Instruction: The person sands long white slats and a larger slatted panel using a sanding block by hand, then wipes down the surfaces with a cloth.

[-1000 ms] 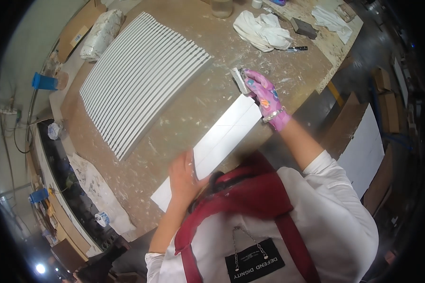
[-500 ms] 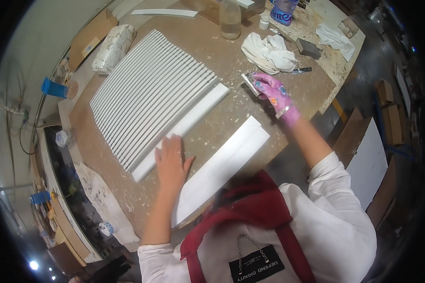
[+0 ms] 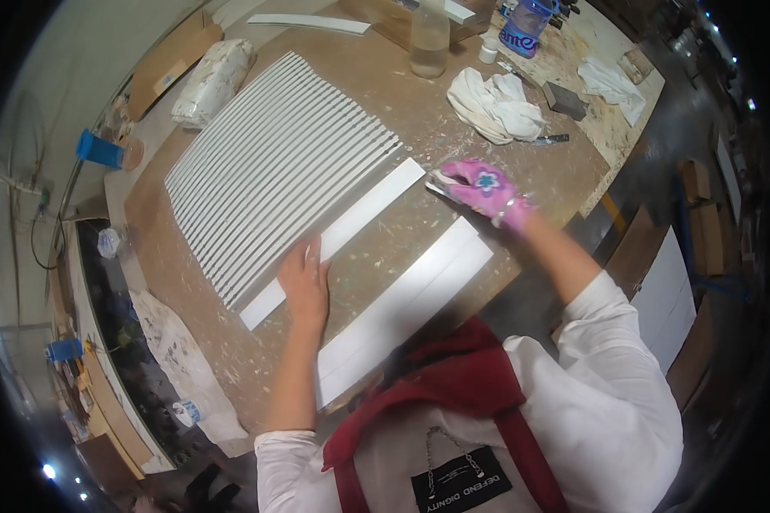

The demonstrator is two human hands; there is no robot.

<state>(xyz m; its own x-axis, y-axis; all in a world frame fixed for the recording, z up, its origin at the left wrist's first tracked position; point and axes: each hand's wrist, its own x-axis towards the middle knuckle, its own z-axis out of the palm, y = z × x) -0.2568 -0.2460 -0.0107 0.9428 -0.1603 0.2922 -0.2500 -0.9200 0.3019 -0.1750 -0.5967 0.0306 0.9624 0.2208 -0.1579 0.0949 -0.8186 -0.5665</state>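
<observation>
On the work table, a long white strip (image 3: pixel 370 203) lies along the near side of a row of many thin white slats (image 3: pixel 274 162). My bare left hand (image 3: pixel 305 278) grips the strip near its middle, fingers over the far edge; the thumb is partly hidden. My right hand (image 3: pixel 485 190), in a pink flowered glove, is closed around a small flat pale block with a dark edge (image 3: pixel 441 185). This block is just beside the strip's far right end; whether they touch I cannot tell. Closer to my body rests a wider white board (image 3: pixel 406 309).
Behind my right hand are a crumpled white cloth (image 3: pixel 494 104), a dark grey block (image 3: pixel 564 101), a clear bottle (image 3: pixel 429 41) and a blue-purple container (image 3: pixel 525 27). A wrapped white bundle (image 3: pixel 214 83) and a blue cup (image 3: pixel 100 150) stand left. White dust and scraps speckle the table (image 3: pixel 385 248).
My right hand has come nearer and left, bringing the pale block to the strip's end. My left fingers, spread before, now wrap the strip, which shows a flatter face.
</observation>
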